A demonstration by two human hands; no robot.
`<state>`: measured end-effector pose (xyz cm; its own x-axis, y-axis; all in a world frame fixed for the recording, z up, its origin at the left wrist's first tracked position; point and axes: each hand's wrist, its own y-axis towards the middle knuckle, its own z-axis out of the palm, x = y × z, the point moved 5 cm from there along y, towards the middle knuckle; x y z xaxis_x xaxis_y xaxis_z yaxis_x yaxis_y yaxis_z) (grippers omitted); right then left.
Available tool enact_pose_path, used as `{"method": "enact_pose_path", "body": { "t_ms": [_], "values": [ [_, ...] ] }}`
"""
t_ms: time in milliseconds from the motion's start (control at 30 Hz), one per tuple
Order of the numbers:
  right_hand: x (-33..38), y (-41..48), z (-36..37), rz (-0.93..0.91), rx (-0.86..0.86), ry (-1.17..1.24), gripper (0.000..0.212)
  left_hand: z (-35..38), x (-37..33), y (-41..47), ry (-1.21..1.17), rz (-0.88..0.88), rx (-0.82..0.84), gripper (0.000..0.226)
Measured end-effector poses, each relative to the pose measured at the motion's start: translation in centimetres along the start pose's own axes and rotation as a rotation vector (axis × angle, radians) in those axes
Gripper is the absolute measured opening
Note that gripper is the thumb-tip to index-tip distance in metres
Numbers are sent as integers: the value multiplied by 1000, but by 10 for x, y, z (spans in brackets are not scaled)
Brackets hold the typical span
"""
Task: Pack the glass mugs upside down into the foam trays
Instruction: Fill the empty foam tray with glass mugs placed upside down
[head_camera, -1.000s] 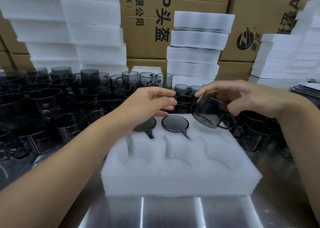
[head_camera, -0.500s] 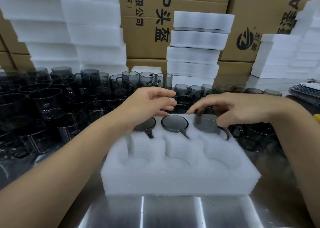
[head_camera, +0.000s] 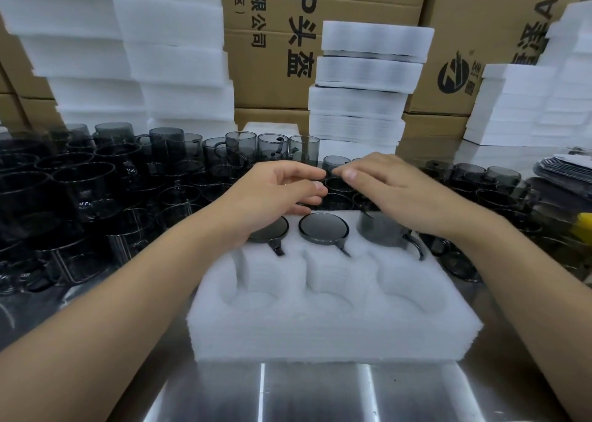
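A white foam tray (head_camera: 333, 332) lies in front of me on the steel table. Its back row holds three smoky glass mugs upside down: the left mug (head_camera: 272, 231) partly under my left hand, the middle mug (head_camera: 323, 228), and the right mug (head_camera: 382, 234), which stands a little higher under my right palm. The three front pockets hold nothing. My left hand (head_camera: 275, 194) hovers over the back left corner with loosely curled fingers and holds nothing. My right hand (head_camera: 394, 191) stretches with relaxed fingers toward the loose mugs (head_camera: 336, 163) behind the tray.
Many upright loose mugs (head_camera: 96, 191) crowd the table to the left and behind the tray, with more on the right (head_camera: 490, 181). Stacks of foam trays (head_camera: 368, 78) and cardboard boxes (head_camera: 275, 37) stand at the back. Bare steel table (head_camera: 320, 396) lies near me.
My right hand set its mug upside down into the back right pocket, let go and moved left toward the loose mugs. My left hand stayed in place.
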<state>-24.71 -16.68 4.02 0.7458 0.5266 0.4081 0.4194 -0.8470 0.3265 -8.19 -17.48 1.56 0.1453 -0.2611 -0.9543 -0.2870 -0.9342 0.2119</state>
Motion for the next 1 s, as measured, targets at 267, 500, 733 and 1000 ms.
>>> {"method": "enact_pose_path", "body": {
  "t_ms": [267,500,733,1000],
  "values": [
    [-13,-1,33,83,405,-237,49,1,0,1,20,21,6,18],
    [-19,2,40,92,418,-331,52,0,1,3,143,81,-30,17],
    [-13,1,33,98,337,-225,57,-10,6,-1,736,112,110,21],
    [-11,43,20,59,52,-180,48,-8,10,0,775,69,147,25]
  ]
}}
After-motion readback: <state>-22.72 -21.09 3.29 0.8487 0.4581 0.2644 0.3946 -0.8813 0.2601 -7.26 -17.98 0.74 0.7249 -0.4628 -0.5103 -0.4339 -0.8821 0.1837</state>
